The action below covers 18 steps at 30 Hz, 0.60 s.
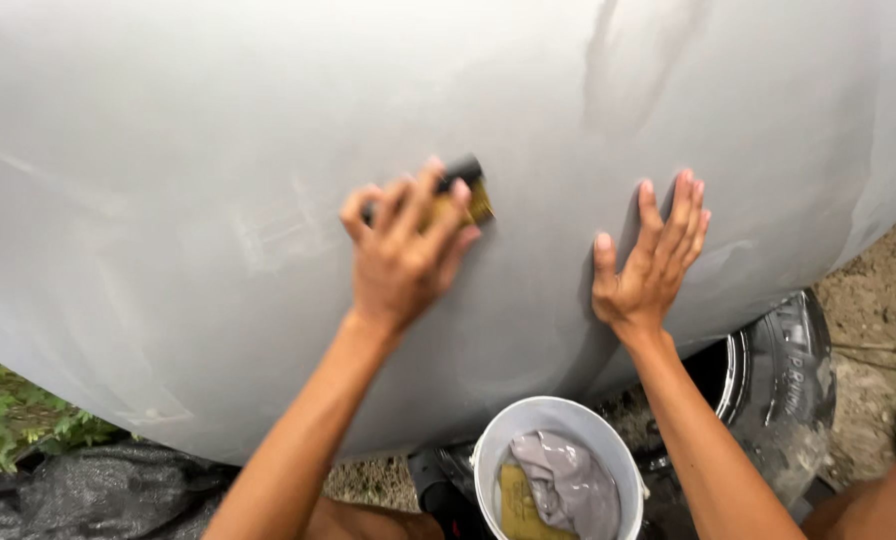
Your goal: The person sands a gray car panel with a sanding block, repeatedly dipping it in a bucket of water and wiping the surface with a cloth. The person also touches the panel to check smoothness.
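A large grey curved body panel (pixel 218 200) fills most of the view, its surface dull and wet-looking. My left hand (pixel 400 250) presses a small black and yellow sanding block (pixel 468 192) against the panel near its middle. Flat on the panel to the right of it lies my right hand (pixel 653 262), fingers spread and holding nothing.
A white bucket (pixel 488 440) with grey water, a grey cloth (pixel 568 480) and a yellowish sheet stands below my arms. A black tyre (pixel 793 380) lies at the lower right on dirt ground. Black plastic sheeting (pixel 78 495) and green leaves sit at the lower left.
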Each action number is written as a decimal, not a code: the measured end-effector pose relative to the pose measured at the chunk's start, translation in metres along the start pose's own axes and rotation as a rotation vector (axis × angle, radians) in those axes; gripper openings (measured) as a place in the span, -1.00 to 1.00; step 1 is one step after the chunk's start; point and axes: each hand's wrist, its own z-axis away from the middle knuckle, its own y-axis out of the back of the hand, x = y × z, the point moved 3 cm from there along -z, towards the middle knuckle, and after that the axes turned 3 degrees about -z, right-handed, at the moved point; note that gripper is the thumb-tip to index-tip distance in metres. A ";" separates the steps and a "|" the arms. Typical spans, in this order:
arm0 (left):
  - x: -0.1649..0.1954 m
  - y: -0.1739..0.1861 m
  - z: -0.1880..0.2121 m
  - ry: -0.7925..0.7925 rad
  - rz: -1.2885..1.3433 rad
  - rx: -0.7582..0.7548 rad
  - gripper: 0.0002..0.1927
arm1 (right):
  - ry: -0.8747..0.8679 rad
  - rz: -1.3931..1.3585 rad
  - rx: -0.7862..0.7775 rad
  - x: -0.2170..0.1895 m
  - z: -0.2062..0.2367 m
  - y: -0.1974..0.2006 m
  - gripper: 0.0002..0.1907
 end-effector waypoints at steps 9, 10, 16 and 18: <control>0.035 -0.012 0.030 -0.391 0.017 0.055 -0.48 | 0.027 0.011 -0.035 0.006 0.005 0.001 -0.29; 0.020 -0.017 0.029 -0.293 -0.032 0.079 -0.50 | 0.032 0.015 -0.046 0.007 0.005 0.001 -0.29; 0.011 -0.009 0.015 -0.084 -0.035 0.115 -0.55 | 0.059 0.042 -0.070 0.008 0.002 0.006 -0.30; 0.036 -0.003 0.006 -0.222 -0.022 0.103 -0.54 | 0.080 0.060 -0.052 0.005 0.001 0.007 -0.31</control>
